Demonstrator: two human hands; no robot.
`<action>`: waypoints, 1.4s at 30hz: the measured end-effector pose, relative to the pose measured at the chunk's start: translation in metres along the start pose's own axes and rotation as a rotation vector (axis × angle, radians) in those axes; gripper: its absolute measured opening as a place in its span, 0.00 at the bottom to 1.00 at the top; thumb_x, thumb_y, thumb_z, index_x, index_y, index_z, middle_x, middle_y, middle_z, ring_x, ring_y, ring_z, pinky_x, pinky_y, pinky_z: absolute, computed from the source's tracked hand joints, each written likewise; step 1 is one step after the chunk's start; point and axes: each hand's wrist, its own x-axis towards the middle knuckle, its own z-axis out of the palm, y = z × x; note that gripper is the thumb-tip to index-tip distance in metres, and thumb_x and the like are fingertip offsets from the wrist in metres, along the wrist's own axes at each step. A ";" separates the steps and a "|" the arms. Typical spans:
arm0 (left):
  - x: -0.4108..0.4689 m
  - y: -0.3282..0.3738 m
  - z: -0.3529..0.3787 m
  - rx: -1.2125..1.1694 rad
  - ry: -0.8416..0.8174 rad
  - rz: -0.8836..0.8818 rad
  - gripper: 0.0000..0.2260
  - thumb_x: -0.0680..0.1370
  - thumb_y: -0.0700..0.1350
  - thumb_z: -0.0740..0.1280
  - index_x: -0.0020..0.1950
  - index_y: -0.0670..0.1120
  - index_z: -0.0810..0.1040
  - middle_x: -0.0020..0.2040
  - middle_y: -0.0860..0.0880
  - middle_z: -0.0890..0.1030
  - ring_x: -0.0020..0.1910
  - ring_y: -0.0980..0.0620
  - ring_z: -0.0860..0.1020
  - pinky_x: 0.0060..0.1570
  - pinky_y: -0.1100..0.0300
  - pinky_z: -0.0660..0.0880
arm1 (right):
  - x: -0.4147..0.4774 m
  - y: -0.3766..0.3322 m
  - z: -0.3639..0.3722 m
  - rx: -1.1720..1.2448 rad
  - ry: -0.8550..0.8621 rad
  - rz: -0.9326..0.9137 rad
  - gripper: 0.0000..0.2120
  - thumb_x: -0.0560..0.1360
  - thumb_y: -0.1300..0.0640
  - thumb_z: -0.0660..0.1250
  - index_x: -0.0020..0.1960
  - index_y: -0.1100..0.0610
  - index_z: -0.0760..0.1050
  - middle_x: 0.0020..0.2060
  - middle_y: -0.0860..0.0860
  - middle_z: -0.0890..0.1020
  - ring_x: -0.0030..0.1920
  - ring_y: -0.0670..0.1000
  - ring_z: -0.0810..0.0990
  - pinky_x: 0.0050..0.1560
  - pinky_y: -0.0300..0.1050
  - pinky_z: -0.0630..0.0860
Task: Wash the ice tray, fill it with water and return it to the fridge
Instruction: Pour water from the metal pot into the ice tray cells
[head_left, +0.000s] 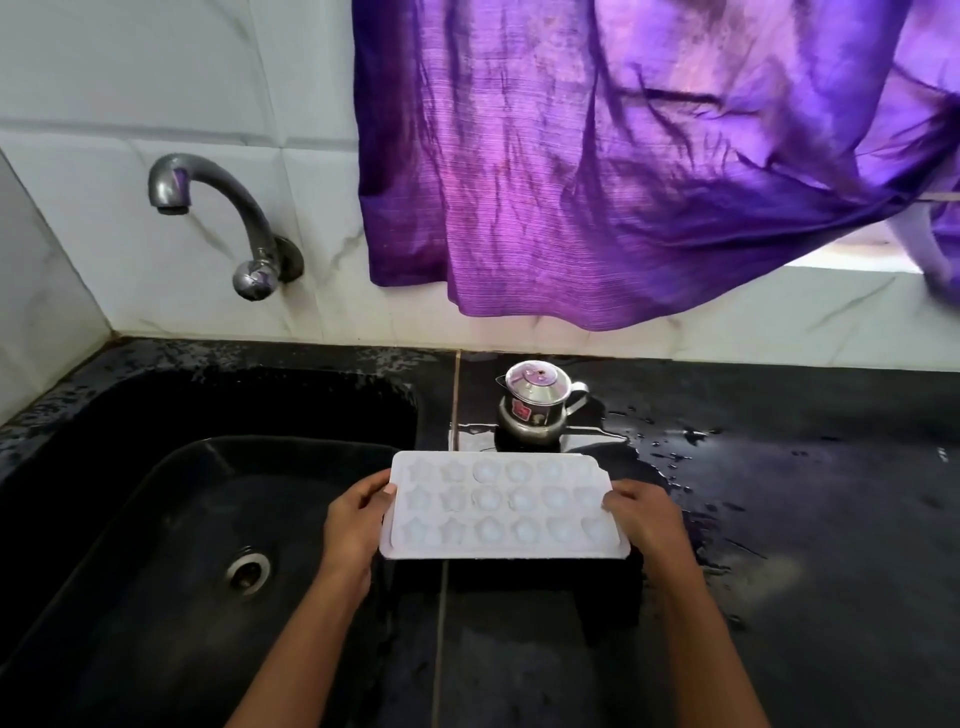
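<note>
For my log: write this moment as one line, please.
ice tray: level, above counter; left hand: grips it; right hand: grips it; tap: no stream

- The ice tray (504, 504) comes up pale white, three rows of moulds patterned across it: star shapes at the left end, round ones along the rest.
- The curtain (623, 156) is vivid purple, streaked with darker violet folds, with a pinkish glow in patches.
- The wall tiles (156, 78) are white with thin grey marble veining.
- The tap (218, 208) is dull grey metal, tinted purple.
- The sink (130, 493) is glossy black, its drain ring (248, 569) silver.
- The surface (805, 519) is black too, crossed by a tan seam (455, 395).
- The small jug (535, 405) is shiny silver, with a red-pink label (521, 412).
</note>
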 end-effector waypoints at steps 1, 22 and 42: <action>0.000 -0.001 0.002 0.014 -0.005 -0.002 0.08 0.77 0.39 0.65 0.55 0.44 0.79 0.48 0.46 0.82 0.46 0.49 0.80 0.42 0.58 0.76 | 0.002 0.003 -0.002 -0.011 -0.010 0.005 0.12 0.73 0.64 0.60 0.51 0.61 0.81 0.50 0.60 0.82 0.52 0.60 0.77 0.48 0.45 0.71; 0.009 -0.015 0.014 0.275 0.066 0.009 0.09 0.77 0.40 0.65 0.55 0.43 0.80 0.52 0.45 0.82 0.49 0.48 0.79 0.51 0.55 0.74 | 0.015 0.029 -0.010 -0.008 -0.030 -0.002 0.10 0.73 0.64 0.62 0.49 0.65 0.80 0.47 0.60 0.82 0.48 0.58 0.79 0.48 0.47 0.72; 0.074 0.023 0.134 0.402 -0.424 0.218 0.27 0.72 0.48 0.72 0.69 0.47 0.67 0.65 0.50 0.73 0.66 0.53 0.70 0.60 0.62 0.67 | 0.099 -0.041 0.021 0.620 -0.161 -0.121 0.20 0.78 0.48 0.61 0.68 0.52 0.67 0.61 0.51 0.76 0.62 0.51 0.75 0.66 0.51 0.69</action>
